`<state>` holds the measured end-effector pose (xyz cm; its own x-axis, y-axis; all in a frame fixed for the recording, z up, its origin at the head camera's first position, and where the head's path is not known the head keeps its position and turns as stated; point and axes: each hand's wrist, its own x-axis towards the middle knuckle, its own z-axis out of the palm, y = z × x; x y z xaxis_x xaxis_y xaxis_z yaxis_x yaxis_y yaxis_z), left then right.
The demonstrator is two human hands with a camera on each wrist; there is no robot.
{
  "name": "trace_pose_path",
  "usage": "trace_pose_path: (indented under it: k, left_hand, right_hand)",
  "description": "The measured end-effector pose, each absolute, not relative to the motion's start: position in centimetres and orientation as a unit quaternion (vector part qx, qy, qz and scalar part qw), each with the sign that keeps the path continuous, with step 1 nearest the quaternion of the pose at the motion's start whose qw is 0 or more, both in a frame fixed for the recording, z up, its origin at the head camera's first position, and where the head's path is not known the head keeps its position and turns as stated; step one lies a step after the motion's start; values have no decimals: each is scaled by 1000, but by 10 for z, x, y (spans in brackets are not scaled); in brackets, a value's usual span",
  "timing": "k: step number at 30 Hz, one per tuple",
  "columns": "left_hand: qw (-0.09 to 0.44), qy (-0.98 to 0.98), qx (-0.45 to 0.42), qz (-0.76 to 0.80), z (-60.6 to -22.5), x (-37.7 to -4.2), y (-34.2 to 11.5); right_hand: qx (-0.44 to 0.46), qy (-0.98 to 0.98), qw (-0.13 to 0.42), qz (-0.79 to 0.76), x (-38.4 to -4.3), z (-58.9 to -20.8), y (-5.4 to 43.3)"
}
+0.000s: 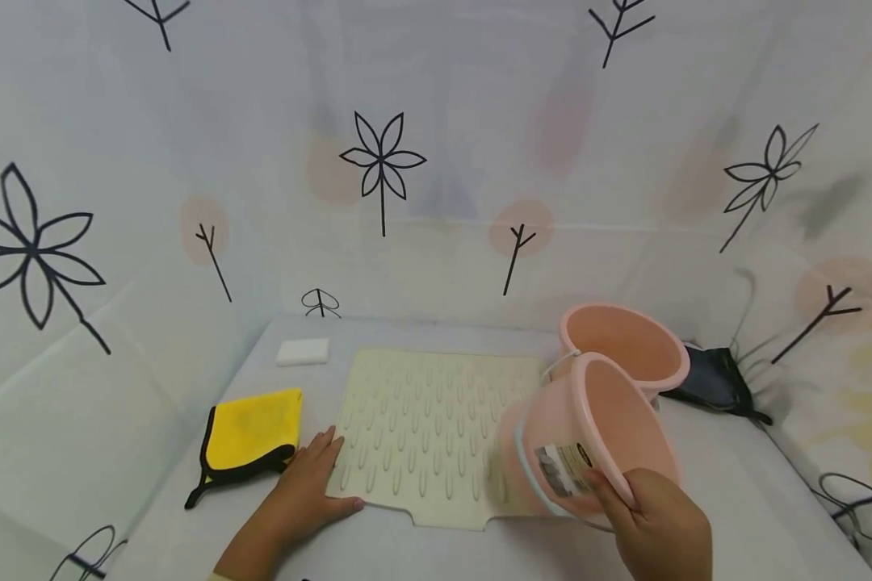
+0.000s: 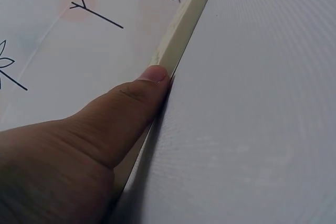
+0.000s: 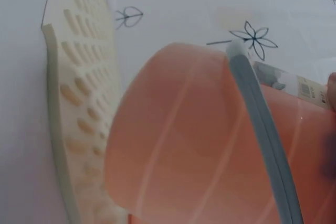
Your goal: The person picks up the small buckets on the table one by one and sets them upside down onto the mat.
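Note:
My right hand [image 1: 661, 520] grips the rim of a pink plastic bucket [image 1: 563, 411], tilted with its mouth toward the right and its base over the board. A paper label [image 1: 563, 470] and a pale handle are on its side; the handle [image 3: 262, 135] crosses the bucket in the right wrist view. Under it lies a cream washboard [image 1: 421, 428] with rows of raised oval ridges. At the board's front left corner rests my left hand [image 1: 301, 488], fingers extended along the left side and thumb against the front edge. The thumb [image 2: 126, 100] shows on that edge in the left wrist view.
Behind the held bucket stands a second pink bucket [image 1: 625, 343]. A black pouch-like item [image 1: 712, 383] lies to its right. Left of the board are a folded yellow cloth [image 1: 257, 428] with black trim and a white block [image 1: 303, 352]. Printed white sheeting [image 1: 443, 266] encloses the table.

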<state>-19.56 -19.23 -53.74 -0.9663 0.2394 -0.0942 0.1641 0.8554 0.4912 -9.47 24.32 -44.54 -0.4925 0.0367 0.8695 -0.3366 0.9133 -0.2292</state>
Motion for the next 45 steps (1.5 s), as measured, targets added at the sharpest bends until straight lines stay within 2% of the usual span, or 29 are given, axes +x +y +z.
trace_pose_path:
  k: [9,14,23,29,39,45]
  left_hand:
    - [82,959,104,249,-540,-194,-192]
    - [79,960,103,249,-538,-194,-192]
    - [85,960,93,251,-533,-193,-196]
    - [85,959,100,249,-534,-195,-194]
    - [88,958,99,253,-529,-193,-192]
    - [88,959,95,250,-528,-192,-191]
  right_hand:
    - [100,-785,561,242,-99,-449,204]
    - [114,-776,560,267,-107,-461,194]
    - [121,-797,486,337,-121,-475,183]
    - [124,-785,494,354,-132,-479,175]
    - [39,-796,432,422,-131,-472,157]
    - [-27,-798,363,480,-130,-464,146]
